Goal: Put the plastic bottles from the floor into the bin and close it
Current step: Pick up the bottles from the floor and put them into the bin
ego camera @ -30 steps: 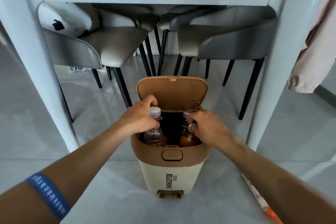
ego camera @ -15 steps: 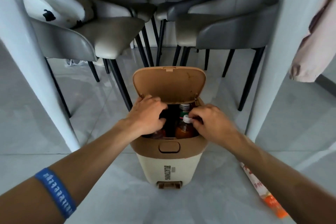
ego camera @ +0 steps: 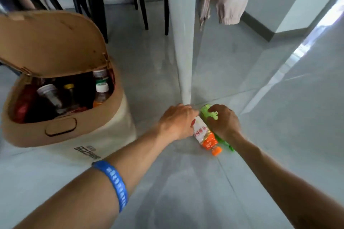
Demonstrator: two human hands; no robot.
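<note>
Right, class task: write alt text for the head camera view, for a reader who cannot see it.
Two bare hands reach to the floor beside a white table leg: the left hand on an orange-capped bottle, the right hand on a green bottle. To the left, a tan bin stands with its lid raised, bottles inside.

- Your bin [ego camera: 104, 132], cream with a tan top, stands open, lid [ego camera: 50, 42] tilted up, several bottles [ego camera: 101, 91] upright inside.
- Your orange-capped bottle [ego camera: 205, 135] and green bottle [ego camera: 208, 114] lie on the floor side by side.
</note>
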